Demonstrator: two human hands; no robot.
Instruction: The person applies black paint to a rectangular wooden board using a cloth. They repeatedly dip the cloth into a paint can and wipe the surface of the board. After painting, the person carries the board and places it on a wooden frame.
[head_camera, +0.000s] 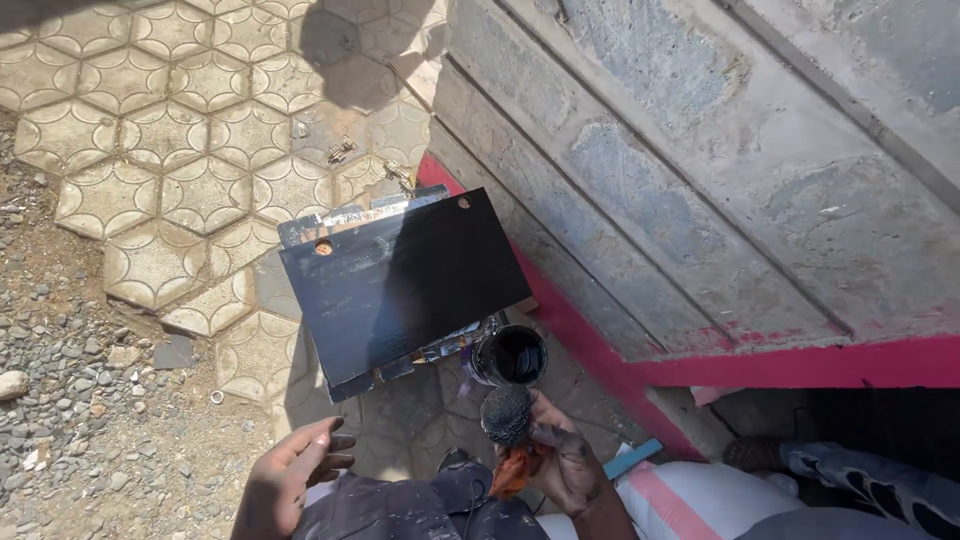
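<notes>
Black-soaked sponge (507, 414) in right hand (560, 465) beside glossy black-painted board (405, 281).

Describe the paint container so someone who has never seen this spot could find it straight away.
Start at the flat black-painted rectangular board lying on the hexagonal paving stones beside the grey wall with a pink base. Just off the board's lower right corner sits the small round open tin of black paint, above the right hand holding a dark round sponge. It is the only round, glossy vessel there.

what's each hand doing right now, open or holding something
Left hand: open, fingers spread, holding nothing.
Right hand: closed on a paint-blackened brush beside the paint can.
</notes>
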